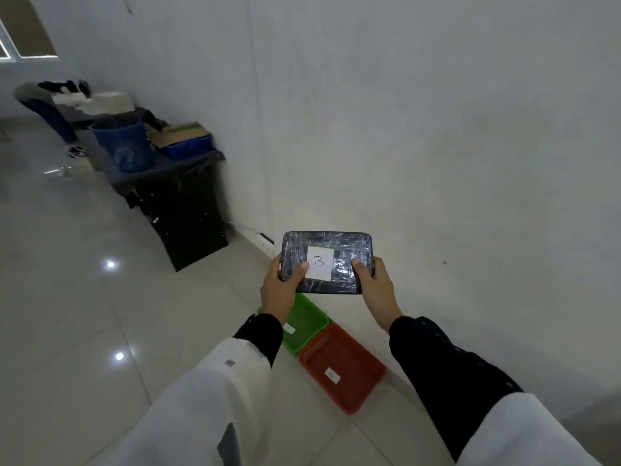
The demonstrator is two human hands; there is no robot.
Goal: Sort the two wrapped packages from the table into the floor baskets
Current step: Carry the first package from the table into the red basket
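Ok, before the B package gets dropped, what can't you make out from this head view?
- Basket tags: white labels on the green basket and orange basket are too small and blurred to read.
- Green basket's far end: hidden behind the wrapped package and left hand.
- Second package: not visible anywhere.
- Package underside: faces away.

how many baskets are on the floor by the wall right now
2: a green basket, partly hidden behind the left hand and wrapped package, and an orange basket touching it, nearer the camera.
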